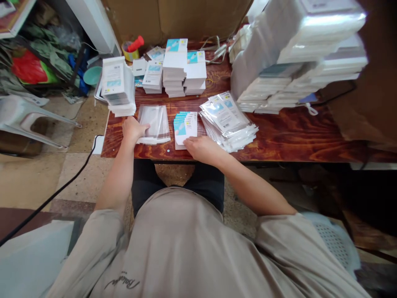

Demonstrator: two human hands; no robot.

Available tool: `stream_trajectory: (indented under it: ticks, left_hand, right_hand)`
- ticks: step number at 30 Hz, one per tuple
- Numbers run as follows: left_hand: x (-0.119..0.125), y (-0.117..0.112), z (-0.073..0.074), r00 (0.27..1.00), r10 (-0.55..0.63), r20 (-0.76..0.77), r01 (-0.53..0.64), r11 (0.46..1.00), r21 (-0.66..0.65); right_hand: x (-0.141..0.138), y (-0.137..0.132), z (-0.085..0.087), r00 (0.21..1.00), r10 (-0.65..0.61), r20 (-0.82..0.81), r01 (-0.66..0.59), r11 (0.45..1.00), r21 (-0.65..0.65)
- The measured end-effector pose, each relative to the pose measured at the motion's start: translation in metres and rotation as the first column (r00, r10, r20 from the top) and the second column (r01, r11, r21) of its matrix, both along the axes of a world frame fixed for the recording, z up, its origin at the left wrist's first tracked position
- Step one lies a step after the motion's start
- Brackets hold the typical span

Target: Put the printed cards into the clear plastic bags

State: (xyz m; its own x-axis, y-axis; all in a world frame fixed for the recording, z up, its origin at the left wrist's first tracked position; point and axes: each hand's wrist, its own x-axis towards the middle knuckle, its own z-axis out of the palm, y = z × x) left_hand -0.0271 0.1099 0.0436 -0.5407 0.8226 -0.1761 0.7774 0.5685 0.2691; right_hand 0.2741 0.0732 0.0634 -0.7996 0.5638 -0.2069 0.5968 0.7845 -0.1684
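With the clock centred on the fanned cards [186,127] and six towards the seated person [176,244], the largest hazard I find on the desk [294,138] is the tall stack of bagged bundles [288,54] at 2 o'clock: its tiers sit unevenly, and a knock could, in my judgement, topple it. Next, the loose pile of filled sleeves [228,118] at 3 o'clock lies askew and glossy near the right hand [204,147]; a stray brush might send its top pieces sliding. The clear sleeves [157,123] at 9 o'clock look thin and overlap, so uneven pressure may skid them out of line, or they may cling together. The cards, lying near the front edge, could scatter or crease under a careless push. As to condition: the sleeves are transparent, flat and apparently empty, with a pale strip along the 6 o'clock end; the cards are white with a blue panel and a small yellow mark, stepped towards 12 o'clock. The left hand [133,129] lays its thumb over the sleeves, the right hand its fingertips on the cards' near right corner; whether either grips, I cannot tell.
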Motion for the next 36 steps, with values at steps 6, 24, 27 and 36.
stream_trajectory:
  ticks: [6,24,27,36]
  left_hand:
    - [-0.018,0.005,-0.004,0.985,0.015,0.171,-0.024,0.998,0.055]
    - [-0.004,-0.017,0.033,0.976,-0.155,0.15,0.107,0.952,0.286]
    - [0.004,-0.017,0.034,0.879,-0.129,0.46,-0.103,0.889,0.446]
    - [0.054,-0.019,0.025,0.353,-0.167,0.921,-0.532,0.774,0.344]
  right_hand:
    - [0.007,-0.008,-0.004,0.986,-0.123,-0.109,0.129,0.99,0.048]
    - [0.022,-0.013,-0.005,0.833,-0.336,-0.44,0.36,0.933,-0.03]
    - [0.024,-0.016,0.0,0.497,-0.488,-0.717,0.59,0.796,-0.133]
    - [-0.002,-0.036,-0.005,-0.086,-0.897,-0.433,0.105,0.424,-0.899]
